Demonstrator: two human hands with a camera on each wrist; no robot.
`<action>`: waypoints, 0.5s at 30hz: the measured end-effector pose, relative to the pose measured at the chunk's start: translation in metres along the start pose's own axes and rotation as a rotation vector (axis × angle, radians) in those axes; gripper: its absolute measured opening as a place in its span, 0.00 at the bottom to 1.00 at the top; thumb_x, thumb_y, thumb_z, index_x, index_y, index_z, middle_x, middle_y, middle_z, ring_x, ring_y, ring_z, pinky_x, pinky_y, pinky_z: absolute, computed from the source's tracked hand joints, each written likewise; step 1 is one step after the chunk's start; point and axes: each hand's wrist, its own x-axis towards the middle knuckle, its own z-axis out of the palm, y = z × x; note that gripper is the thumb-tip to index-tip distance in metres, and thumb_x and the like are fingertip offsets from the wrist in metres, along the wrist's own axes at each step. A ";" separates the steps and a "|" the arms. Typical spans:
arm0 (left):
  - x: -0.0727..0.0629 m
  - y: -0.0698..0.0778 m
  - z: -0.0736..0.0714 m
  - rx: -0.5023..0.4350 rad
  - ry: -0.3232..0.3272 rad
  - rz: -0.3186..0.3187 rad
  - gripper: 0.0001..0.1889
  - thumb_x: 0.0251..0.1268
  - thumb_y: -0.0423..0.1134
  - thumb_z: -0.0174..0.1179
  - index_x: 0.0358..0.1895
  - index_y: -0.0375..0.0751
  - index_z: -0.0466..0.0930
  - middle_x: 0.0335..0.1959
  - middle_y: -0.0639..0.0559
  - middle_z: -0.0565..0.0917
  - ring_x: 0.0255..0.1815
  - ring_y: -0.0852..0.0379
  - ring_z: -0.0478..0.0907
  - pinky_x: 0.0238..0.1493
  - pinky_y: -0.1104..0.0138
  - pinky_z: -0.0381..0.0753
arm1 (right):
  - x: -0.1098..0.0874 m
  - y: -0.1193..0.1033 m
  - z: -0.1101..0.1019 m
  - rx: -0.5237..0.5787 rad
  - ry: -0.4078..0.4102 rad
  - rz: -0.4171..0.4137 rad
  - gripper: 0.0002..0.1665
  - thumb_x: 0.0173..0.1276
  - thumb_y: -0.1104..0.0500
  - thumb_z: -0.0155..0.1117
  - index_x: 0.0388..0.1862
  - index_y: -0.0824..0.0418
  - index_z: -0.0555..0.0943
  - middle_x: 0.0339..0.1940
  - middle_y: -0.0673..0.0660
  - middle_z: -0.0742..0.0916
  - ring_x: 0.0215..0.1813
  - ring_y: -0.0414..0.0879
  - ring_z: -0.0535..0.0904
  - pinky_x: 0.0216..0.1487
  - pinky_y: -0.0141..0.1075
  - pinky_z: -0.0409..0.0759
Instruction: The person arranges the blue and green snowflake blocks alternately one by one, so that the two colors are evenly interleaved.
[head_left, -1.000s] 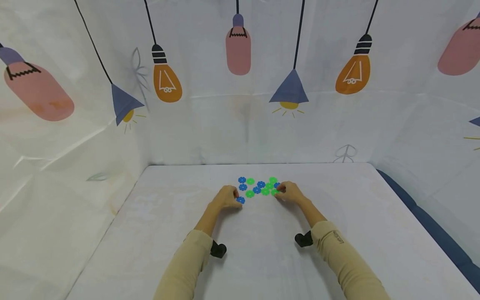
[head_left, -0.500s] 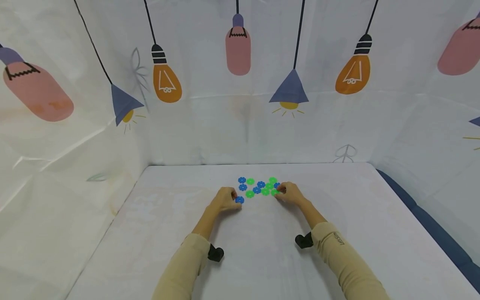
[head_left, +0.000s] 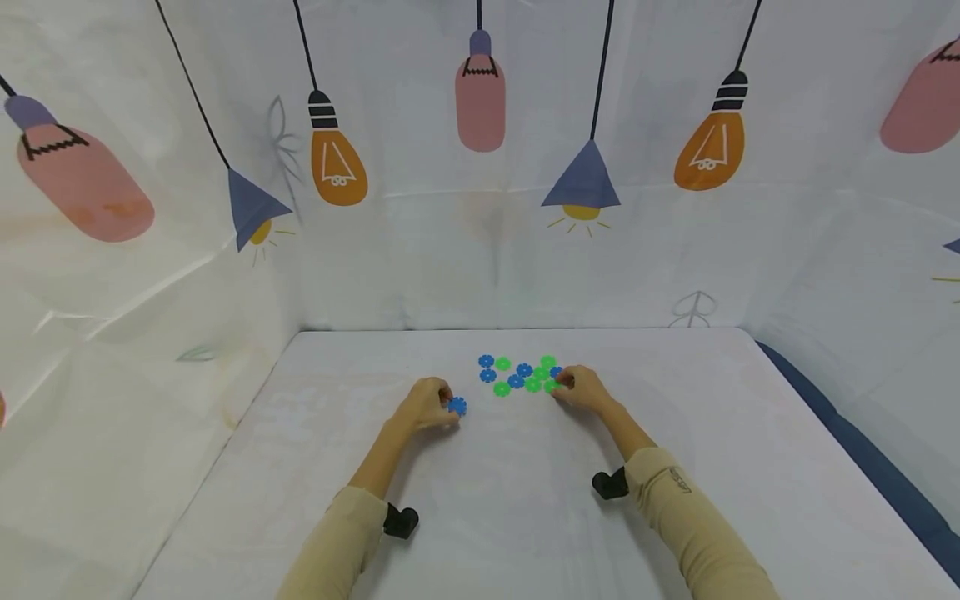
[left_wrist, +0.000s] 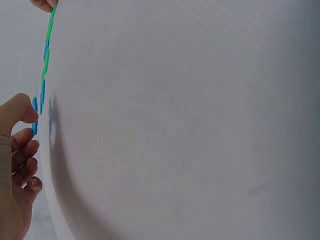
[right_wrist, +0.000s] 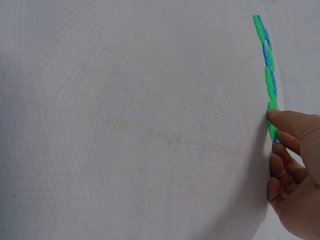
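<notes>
My left hand (head_left: 427,404) pinches a blue flower-shaped disc (head_left: 457,407) between thumb and fingertips, left of the group of discs. In the left wrist view this blue disc (left_wrist: 35,115) stands clear of the table, its shadow falling beside it. My right hand (head_left: 585,389) is at the group's right end, thumb and finger pinching a green flower-shaped disc (right_wrist: 272,122) that lies on the table. A blue disc (head_left: 556,372) sits right by its upper fingertips, partly covered by them.
Several blue and green discs lie flat between the hands, among them a green disc (head_left: 502,389) and a blue disc (head_left: 487,376). The white table (head_left: 510,500) ends at a white wall sheet (head_left: 450,267) printed with lamps. Dark blue fabric (head_left: 847,433) borders the right side.
My left hand has moved left and slightly nearer, carrying the blue disc away from the group. My right hand keeps its place at the right end.
</notes>
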 end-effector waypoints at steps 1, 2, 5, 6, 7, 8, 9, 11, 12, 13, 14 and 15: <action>-0.004 -0.002 -0.003 0.000 0.004 0.006 0.13 0.37 0.37 0.67 0.29 0.34 0.79 0.24 0.50 0.77 0.27 0.59 0.71 0.32 0.68 0.73 | 0.000 0.000 0.000 -0.001 0.001 -0.001 0.16 0.59 0.63 0.67 0.43 0.74 0.79 0.40 0.65 0.82 0.44 0.56 0.76 0.50 0.47 0.74; -0.008 -0.005 -0.005 -0.001 0.010 0.010 0.13 0.37 0.37 0.67 0.29 0.33 0.79 0.24 0.50 0.77 0.27 0.59 0.71 0.32 0.68 0.74 | -0.001 0.000 0.000 -0.002 0.003 -0.001 0.16 0.59 0.63 0.67 0.43 0.74 0.79 0.40 0.65 0.82 0.45 0.56 0.77 0.50 0.47 0.74; -0.022 -0.013 -0.014 -0.008 0.024 0.004 0.13 0.37 0.36 0.67 0.29 0.32 0.79 0.25 0.50 0.78 0.27 0.59 0.71 0.32 0.67 0.74 | -0.001 -0.001 0.000 -0.004 0.003 -0.001 0.17 0.59 0.63 0.67 0.43 0.74 0.79 0.40 0.65 0.82 0.45 0.56 0.77 0.51 0.47 0.74; -0.026 -0.015 -0.017 -0.008 0.032 -0.004 0.13 0.37 0.35 0.67 0.29 0.32 0.79 0.25 0.50 0.78 0.27 0.59 0.71 0.32 0.67 0.74 | -0.001 0.000 0.000 -0.004 0.003 0.000 0.17 0.59 0.63 0.67 0.43 0.74 0.79 0.41 0.65 0.82 0.45 0.57 0.76 0.51 0.47 0.74; -0.031 -0.019 -0.020 -0.010 0.038 -0.014 0.13 0.37 0.35 0.67 0.29 0.32 0.79 0.24 0.50 0.78 0.27 0.59 0.71 0.32 0.68 0.74 | -0.001 0.000 0.000 -0.003 0.003 0.000 0.17 0.59 0.63 0.66 0.43 0.74 0.79 0.41 0.65 0.82 0.45 0.57 0.77 0.51 0.48 0.74; -0.036 -0.022 -0.023 -0.011 0.046 -0.019 0.13 0.37 0.35 0.67 0.29 0.32 0.79 0.24 0.51 0.78 0.27 0.60 0.71 0.32 0.68 0.74 | -0.001 0.000 0.000 -0.004 0.003 -0.001 0.17 0.59 0.63 0.66 0.43 0.74 0.79 0.41 0.65 0.82 0.45 0.57 0.77 0.51 0.48 0.74; -0.041 -0.024 -0.025 -0.011 0.053 -0.025 0.13 0.37 0.35 0.68 0.29 0.32 0.79 0.24 0.51 0.77 0.26 0.60 0.71 0.31 0.67 0.73 | 0.000 0.001 0.001 -0.002 0.003 0.000 0.17 0.60 0.63 0.66 0.43 0.74 0.79 0.41 0.65 0.82 0.46 0.57 0.76 0.51 0.47 0.74; -0.050 -0.029 -0.031 -0.012 0.064 -0.036 0.13 0.37 0.34 0.68 0.29 0.33 0.78 0.24 0.51 0.77 0.26 0.60 0.70 0.31 0.67 0.73 | 0.000 0.002 0.001 -0.003 0.006 -0.003 0.17 0.60 0.62 0.66 0.43 0.74 0.79 0.41 0.65 0.82 0.45 0.57 0.77 0.51 0.47 0.74; -0.054 -0.032 -0.033 -0.006 0.069 -0.037 0.13 0.37 0.34 0.68 0.29 0.33 0.78 0.24 0.52 0.77 0.26 0.60 0.70 0.31 0.68 0.73 | 0.001 0.002 0.002 -0.005 0.006 -0.007 0.17 0.60 0.62 0.66 0.43 0.74 0.79 0.41 0.65 0.82 0.45 0.57 0.77 0.51 0.47 0.74; -0.057 -0.035 -0.035 -0.006 0.075 -0.040 0.13 0.37 0.34 0.69 0.28 0.33 0.78 0.23 0.52 0.77 0.26 0.60 0.70 0.30 0.67 0.73 | 0.001 0.003 0.002 -0.005 0.007 -0.010 0.17 0.60 0.62 0.66 0.43 0.74 0.79 0.41 0.65 0.82 0.45 0.57 0.77 0.51 0.47 0.74; -0.061 -0.037 -0.037 -0.004 0.079 -0.041 0.13 0.36 0.34 0.69 0.28 0.32 0.78 0.23 0.52 0.77 0.26 0.60 0.70 0.30 0.67 0.73 | 0.001 0.003 0.002 -0.005 0.008 -0.011 0.17 0.60 0.62 0.66 0.43 0.74 0.79 0.41 0.65 0.82 0.45 0.56 0.77 0.50 0.47 0.74; -0.064 -0.039 -0.038 0.000 0.081 -0.044 0.13 0.36 0.34 0.69 0.28 0.32 0.78 0.23 0.52 0.77 0.26 0.60 0.70 0.30 0.67 0.73 | 0.001 0.003 0.002 -0.004 0.007 -0.011 0.17 0.60 0.62 0.66 0.43 0.74 0.79 0.40 0.65 0.82 0.45 0.56 0.77 0.50 0.47 0.74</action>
